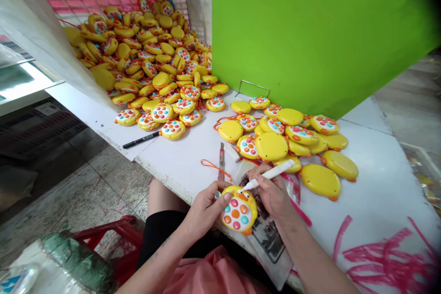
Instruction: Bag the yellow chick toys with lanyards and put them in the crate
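Observation:
A yellow duck-shaped toy (235,213) with a white face of coloured buttons is gripped at its left side by my left hand (206,209); an orange cord loops from its top. The fingers of my right hand (272,190) are wrapped round a white marker pen (270,174), whose tip is at the duck's eye area. A small white cap (217,195) shows beside my left fingers. Just beyond my hands, a red box cutter (221,161) and a white block (232,153) lie on the white table (172,170).
A large heap of similar toys (148,55) fills the back left, and a smaller group (272,146) lies right of centre. A green board (310,32) stands behind. Also around are a black marker (141,139), pink strips (386,257) and a red stool (127,234).

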A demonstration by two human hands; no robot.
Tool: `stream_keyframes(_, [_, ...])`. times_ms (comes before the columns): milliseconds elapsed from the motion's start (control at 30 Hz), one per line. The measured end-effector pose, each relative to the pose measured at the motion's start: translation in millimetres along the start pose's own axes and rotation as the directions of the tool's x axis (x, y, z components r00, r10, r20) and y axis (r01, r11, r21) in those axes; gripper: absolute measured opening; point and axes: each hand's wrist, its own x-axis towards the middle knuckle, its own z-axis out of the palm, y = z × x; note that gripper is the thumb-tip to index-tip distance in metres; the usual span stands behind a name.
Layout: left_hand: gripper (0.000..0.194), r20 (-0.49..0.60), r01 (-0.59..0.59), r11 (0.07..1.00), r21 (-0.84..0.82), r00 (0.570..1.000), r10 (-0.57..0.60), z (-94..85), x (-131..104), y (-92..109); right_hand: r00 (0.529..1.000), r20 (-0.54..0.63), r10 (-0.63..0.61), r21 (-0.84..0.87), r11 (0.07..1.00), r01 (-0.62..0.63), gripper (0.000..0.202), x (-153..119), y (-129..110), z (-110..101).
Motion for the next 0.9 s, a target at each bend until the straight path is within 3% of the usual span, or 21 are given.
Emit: stream_keyframes(900, [0.031,0.003,-0.012,0.999,0.030,1.000,0.012,-0.9,-0.1,-3.2,0.999,0.040,-0.008,-0.013,1.000,0.009,0.011,-0.7,-0.8,-0.9])
